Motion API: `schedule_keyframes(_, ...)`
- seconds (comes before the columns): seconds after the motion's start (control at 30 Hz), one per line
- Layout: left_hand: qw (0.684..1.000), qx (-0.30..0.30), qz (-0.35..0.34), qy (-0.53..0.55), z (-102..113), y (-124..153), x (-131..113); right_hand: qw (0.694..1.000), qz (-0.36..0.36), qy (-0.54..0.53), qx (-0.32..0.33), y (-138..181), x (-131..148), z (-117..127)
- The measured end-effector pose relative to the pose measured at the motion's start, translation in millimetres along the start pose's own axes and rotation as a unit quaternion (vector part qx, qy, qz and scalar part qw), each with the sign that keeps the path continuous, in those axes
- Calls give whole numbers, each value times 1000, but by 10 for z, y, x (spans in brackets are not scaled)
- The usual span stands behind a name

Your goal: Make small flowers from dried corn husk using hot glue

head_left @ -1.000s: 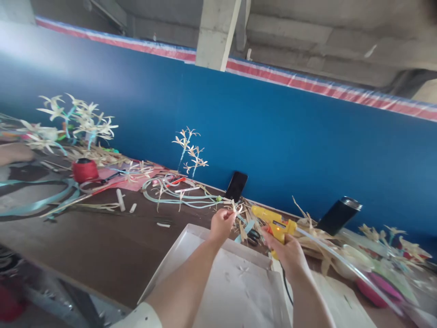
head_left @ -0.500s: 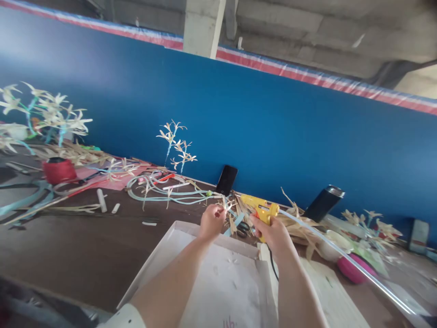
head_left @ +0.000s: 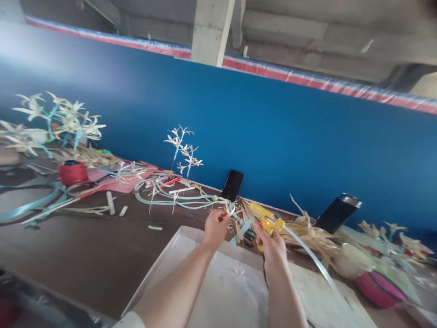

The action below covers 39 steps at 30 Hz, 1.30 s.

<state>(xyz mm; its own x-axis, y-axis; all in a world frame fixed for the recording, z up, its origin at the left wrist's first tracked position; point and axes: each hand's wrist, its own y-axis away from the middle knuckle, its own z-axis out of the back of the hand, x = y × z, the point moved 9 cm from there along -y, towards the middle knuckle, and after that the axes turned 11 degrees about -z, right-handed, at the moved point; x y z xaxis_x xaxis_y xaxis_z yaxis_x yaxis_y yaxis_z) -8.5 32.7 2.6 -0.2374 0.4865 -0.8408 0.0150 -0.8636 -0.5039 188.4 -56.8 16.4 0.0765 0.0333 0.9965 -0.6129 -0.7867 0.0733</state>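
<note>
My left hand (head_left: pixel 216 228) is closed in a pinch on a small pale husk flower (head_left: pixel 231 209), partly hidden by the fingers. To its right, my right hand (head_left: pixel 272 248) grips a yellow glue gun (head_left: pixel 264 214), its nozzle pointing left toward the flower but apart from it. A long clear glue stick (head_left: pixel 310 255) sticks out of the gun's back. Both hands are over the far edge of a white shallow box (head_left: pixel 191 233). Scissors (head_left: pixel 249 237) lie between the hands, partly covered.
A black phone (head_left: pixel 233 184) leans on the blue partition (head_left: pixel 273 127). Behind the right hand are dry husks (head_left: pixel 303 232) and a dark flask (head_left: pixel 337 213). Pale blue cords (head_left: pixel 180 200) and standing husk flowers (head_left: pixel 186 150) are further left. Part of what looks like another person's hand (head_left: pixel 8 157) shows at the left edge.
The view has swung left, so things sit further right. The glue gun has drawn slightly back from the left hand and tilts nose-up more. Both hands keep their hold.
</note>
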Motion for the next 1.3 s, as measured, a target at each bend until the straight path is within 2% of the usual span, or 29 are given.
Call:
schedule_keyframes(0.2,994,6,96,57,-50,21,115,998,10,42,39,75,34,-19)
schedule_keyframes(0.3,989,0,126,81,-47,24,139,988,26,147,29,156,97,-71)
schedule_keyframes(0.43,983,-15,147,110,-38,24,184,948,9,318,-5,271,149,-104)
schedule_keyframes(0.5,980,-15,150,127,-42,25,193,935,8,354,-6,315,188,-123)
schedule_keyframes(0.87,968,-18,192,159,-24,48,129,938,13,345,1,323,207,-143)
schedule_keyframes(1.3,949,-22,198,243,-84,44,116,940,13,340,20,364,178,-211)
